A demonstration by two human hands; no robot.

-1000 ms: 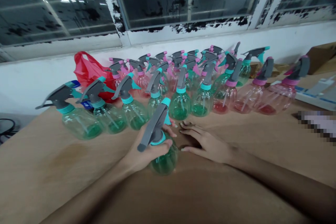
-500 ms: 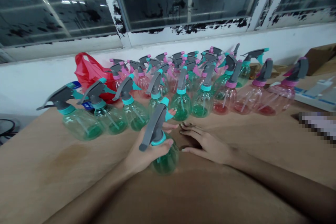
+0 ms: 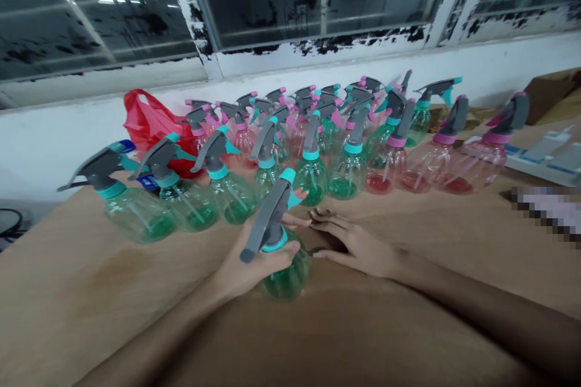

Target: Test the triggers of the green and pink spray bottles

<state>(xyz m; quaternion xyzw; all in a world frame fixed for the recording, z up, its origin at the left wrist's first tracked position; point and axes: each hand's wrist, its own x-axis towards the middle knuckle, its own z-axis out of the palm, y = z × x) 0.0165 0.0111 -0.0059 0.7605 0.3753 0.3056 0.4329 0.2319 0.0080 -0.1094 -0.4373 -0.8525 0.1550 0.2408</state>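
My left hand (image 3: 247, 263) is wrapped round the neck of a clear green spray bottle (image 3: 288, 278) with a grey trigger head and turquoise collar. The bottle holds green liquid and stands at the front middle of the table. Its nozzle points away from me, and a finger shows near the turquoise trigger. To the right, my right hand (image 3: 358, 248) lies on the table with its fingers extended and holds nothing. Just beyond the hands stands a row of similar bottles, including a green one (image 3: 312, 178) and a pink one (image 3: 385, 169).
More spray bottles crowd behind the front row, against the white wall. A red plastic bag (image 3: 154, 124) sits at the back left. On the right are a cardboard box (image 3: 554, 97), a white and blue item (image 3: 544, 157) and a blurred-out flat object (image 3: 551, 208). The wooden table (image 3: 113, 326) has a brownish stain.
The camera view has shifted slightly, so the background rows sit a little further left and higher. My hands and the held spray bottle show almost no movement.
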